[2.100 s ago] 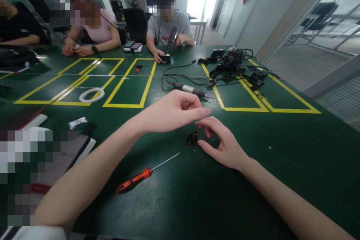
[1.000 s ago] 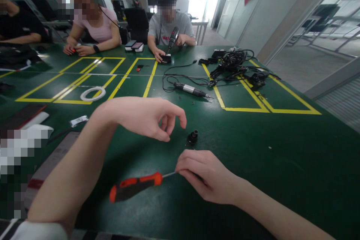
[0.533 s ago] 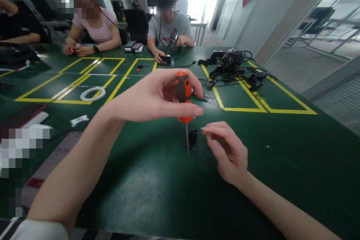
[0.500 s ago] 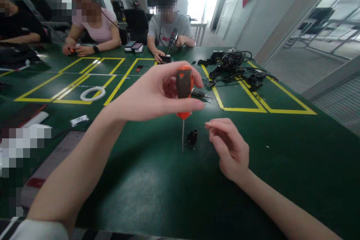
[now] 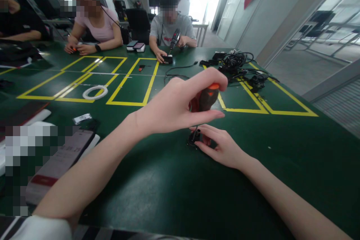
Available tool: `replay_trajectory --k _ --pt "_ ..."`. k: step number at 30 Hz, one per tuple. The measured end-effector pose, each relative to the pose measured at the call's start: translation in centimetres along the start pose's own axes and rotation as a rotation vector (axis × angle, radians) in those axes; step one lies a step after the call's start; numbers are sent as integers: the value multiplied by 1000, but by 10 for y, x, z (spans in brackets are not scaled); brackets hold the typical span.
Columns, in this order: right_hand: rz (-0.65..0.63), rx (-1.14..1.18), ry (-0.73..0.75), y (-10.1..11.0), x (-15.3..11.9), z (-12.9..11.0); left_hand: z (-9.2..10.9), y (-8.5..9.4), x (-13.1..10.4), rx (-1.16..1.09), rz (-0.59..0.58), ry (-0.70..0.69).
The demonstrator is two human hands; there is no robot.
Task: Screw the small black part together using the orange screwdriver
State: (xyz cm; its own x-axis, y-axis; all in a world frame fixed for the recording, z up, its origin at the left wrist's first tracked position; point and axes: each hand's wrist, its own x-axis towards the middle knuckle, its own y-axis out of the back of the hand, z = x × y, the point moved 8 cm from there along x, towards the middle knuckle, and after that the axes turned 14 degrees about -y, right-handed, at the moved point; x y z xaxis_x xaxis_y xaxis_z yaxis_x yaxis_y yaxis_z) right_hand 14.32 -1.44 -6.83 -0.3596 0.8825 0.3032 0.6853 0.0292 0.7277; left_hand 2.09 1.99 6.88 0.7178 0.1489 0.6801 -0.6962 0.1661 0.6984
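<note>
My left hand (image 5: 171, 105) is closed round the handle of an orange and dark grey screwdriver (image 5: 209, 99), gripping it from above. The shaft slants down to a small black round part (image 5: 193, 138) with a short tube sticking up from it. Where exactly the tip meets the part is too small to tell. On the right side of that part, my right hand (image 5: 225, 145) holds it between thumb and fingers against the green table. The lower fingers of that hand are partly hidden.
Black cables (image 5: 236, 62) lie heaped at the back right. A white ring (image 5: 95, 92) and a small white packet (image 5: 82, 119) lie to the left, near a phone (image 5: 60, 161). Across the table, a person holds a power drill (image 5: 174, 39); other people sit further left.
My left hand has moved right, tilting the screwdriver and bringing its shaft to the black part. The right hand has come in from the right and taken hold of that part.
</note>
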Motion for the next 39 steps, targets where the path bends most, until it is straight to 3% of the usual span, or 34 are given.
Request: replay_trajectory --k 7,20,27,39 --pt "31 -56 27 2 0 0 -1 -22 -1 43 -86 -38" --pt "1 3 3 0 1 0 0 -14 -1 22 -26 -41" --pt "17 -38 12 1 0 1 -1 -19 -1 22 -67 -19" --pt "-4 -38 0 1 0 0 1 -25 2 315 -143 74"
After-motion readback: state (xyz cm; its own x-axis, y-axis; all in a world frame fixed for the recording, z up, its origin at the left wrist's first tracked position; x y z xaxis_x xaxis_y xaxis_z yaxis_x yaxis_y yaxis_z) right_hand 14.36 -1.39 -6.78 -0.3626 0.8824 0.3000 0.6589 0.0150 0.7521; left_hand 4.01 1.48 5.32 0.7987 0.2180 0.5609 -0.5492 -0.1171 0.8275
